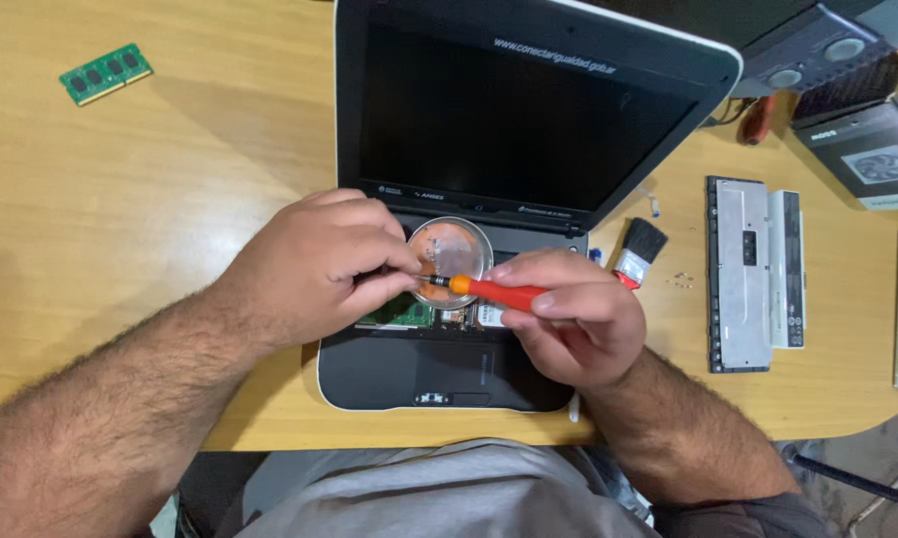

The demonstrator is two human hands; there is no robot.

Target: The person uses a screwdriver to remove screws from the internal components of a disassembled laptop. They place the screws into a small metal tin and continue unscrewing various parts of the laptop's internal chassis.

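1. Head view, centre: I see the right hand [579, 319] curled around a screwdriver [494, 291] with an orange-red handle. The fingers are closed on the handle and the thumb lies along its top. The tool lies nearly level, its tip pointing toward nine o'clock.
2. The left hand [324, 264] meets that tip. Its thumb and forefinger are pinched together right at the metal end; the other fingers are curled in. I cannot tell whether they pinch a small part or only the tip.
3. Both hands sit over an open laptop [529, 120] with its keyboard removed. A strip of green circuit board [399, 317] shows under the left hand, at six o'clock from the pinch.
4. A small round clear dish [452, 249] rests on the laptop body, just at twelve o'clock from the screwdriver tip, touching the left fingers' edge.
5. At three o'clock from the right hand, on the wooden table [120, 199], lies a small brush [640, 251] with black bristles. Further toward three o'clock lies the detached keyboard [753, 274], face down, with tiny screws [680, 281] between brush and keyboard.
6. At ten o'clock, well apart from the hands, a green memory stick [105, 73] lies on the table.
7. At two o'clock, black boxes [863, 139] crowd the table's far corner.
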